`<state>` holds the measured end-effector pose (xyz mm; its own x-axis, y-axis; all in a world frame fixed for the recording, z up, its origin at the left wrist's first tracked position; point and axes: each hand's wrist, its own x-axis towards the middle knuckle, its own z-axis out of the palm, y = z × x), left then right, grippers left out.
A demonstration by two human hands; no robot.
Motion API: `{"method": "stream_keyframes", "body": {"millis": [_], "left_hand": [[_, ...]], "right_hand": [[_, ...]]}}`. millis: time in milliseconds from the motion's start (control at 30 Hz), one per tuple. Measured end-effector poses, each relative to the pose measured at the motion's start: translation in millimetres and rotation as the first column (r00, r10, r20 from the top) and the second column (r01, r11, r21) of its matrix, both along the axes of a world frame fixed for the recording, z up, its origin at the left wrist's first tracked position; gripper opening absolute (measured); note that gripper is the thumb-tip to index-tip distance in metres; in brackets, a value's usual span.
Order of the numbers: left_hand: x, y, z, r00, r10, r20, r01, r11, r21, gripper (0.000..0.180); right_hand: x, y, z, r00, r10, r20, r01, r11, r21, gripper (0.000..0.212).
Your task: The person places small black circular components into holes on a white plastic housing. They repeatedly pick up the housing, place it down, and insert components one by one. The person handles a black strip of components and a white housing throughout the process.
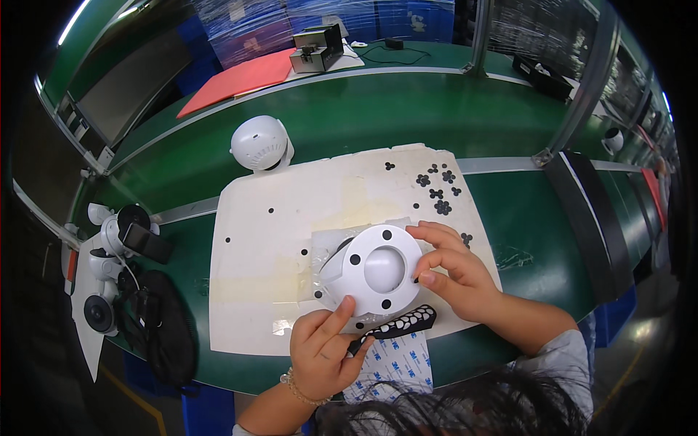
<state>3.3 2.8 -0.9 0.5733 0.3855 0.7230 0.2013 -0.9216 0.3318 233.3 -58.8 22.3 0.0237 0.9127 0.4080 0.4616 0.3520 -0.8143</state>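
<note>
A white plastic camera lies with its round ring-shaped base facing up, on a clear-wrapped foam pad. Several black round pads show on the base, such as one black pad at its top. My right hand is at the base's right side, thumb and fingers pinching a small black round pad against or just by the rim. My left hand grips a black die-cut strip with white round spots, while one of its fingertips touches the base's lower left.
Loose black pads are scattered over the white board. A white dome camera stands behind it. Printed backing paper lies in front. More cameras and a black bag sit left; a long black box lies right.
</note>
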Motion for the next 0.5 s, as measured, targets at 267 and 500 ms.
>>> {"method": "stream_keyframes", "body": {"millis": [267,500], "left_hand": [[-0.9,-0.6,-0.4,1.0,-0.009,-0.004,0.008,1.0,-0.026,0.019],[-0.5,0.0,-1.3,1.0,0.002,-0.006,-0.002,1.0,-0.014,0.019]], "right_hand": [[-1.3,-0.6,-3.2,0.999,-0.029,0.044,0.027,0.999,0.045,0.012],[10.7,-0.6,-13.0,0.922,-0.146,0.359,0.026,0.948,0.318,0.016]]}}
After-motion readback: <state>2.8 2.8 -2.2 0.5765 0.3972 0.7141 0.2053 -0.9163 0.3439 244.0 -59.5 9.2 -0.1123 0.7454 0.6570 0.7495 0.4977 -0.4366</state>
